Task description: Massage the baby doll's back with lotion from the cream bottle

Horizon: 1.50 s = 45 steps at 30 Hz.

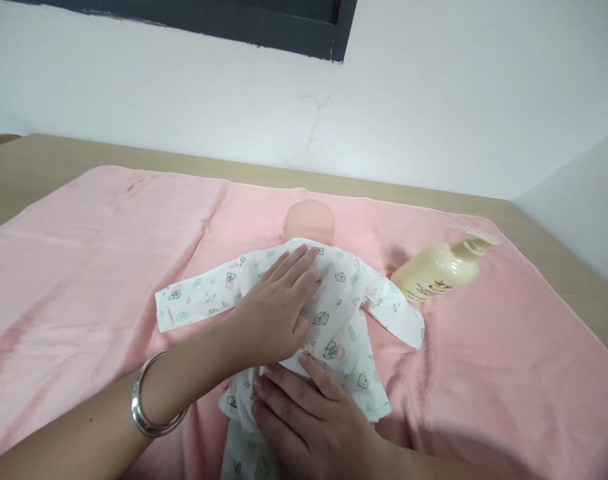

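Towel (84,267), pink, covers the surface (34,160); doll (309,223) lies mid-towel, in a printed garment (341,320). Both press it: left hand (277,310) and right hand (314,413), fingers flat, gripping nothing. Best smoothing gently, I'd say. Bottle (441,270) lies beside.

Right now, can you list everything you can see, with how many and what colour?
doll: one, peach bald head, lying mid-blanket, head toward the wall
baby clothes: one, white with small green and pink prints, on the doll, sleeves spread out
blanket: one, pink, spread over the table
bottle: one, cream-yellow with a pump, lying on its side on the blanket, right of the doll
table: one, light wood, under the blanket
wall: white, behind the table, with a thin crack
window frame: one, dark, top edge
bracelet: one, silver, on the left wrist
left hand: flat on the doll's clothed back
right hand: flat on the lower clothes, nearest the camera
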Motion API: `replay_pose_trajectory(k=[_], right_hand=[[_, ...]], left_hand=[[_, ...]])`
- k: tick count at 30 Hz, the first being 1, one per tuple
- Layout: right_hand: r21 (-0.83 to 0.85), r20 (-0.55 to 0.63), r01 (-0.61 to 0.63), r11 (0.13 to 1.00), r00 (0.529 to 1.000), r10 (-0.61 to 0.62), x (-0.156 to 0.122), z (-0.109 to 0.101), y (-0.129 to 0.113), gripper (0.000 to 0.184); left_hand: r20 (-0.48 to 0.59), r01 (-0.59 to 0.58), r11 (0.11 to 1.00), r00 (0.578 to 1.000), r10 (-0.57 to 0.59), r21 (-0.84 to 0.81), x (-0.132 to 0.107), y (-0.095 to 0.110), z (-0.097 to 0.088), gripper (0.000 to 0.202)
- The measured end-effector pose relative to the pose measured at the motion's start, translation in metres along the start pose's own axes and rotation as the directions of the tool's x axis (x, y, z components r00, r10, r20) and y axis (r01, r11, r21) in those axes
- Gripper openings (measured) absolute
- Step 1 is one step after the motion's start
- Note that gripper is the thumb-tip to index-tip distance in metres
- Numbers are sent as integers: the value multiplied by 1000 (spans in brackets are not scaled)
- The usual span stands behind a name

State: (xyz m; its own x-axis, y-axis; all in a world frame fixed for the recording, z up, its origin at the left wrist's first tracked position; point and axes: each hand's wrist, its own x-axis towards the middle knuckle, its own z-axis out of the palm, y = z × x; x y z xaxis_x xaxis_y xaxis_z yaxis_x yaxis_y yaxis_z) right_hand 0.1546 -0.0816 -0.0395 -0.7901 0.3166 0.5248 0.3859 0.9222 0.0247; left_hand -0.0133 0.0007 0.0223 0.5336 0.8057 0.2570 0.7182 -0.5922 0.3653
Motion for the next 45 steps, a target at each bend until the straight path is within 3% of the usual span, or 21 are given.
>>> replay_pose_trajectory(k=[8, 24, 32, 45], right_hand=[[-13, -27, -12, 1000, 1000, 12, 0, 3, -1, 26], [-4, -52, -13, 1000, 999, 13, 1, 4, 0, 27], [9, 6, 5, 1000, 1000, -5, 1, 0, 1, 29], [163, 245, -56, 985, 969, 14, 10, -30, 3, 42]], left_hand=[[-29, 46, 996, 999, -44, 75, -2, 3, 2, 59], [-57, 121, 991, 991, -118, 50, -1, 2, 2, 72], [-14, 151, 985, 989, -150, 78, -2, -3, 2, 76], [-41, 191, 977, 981, -188, 97, -2, -3, 10, 78]])
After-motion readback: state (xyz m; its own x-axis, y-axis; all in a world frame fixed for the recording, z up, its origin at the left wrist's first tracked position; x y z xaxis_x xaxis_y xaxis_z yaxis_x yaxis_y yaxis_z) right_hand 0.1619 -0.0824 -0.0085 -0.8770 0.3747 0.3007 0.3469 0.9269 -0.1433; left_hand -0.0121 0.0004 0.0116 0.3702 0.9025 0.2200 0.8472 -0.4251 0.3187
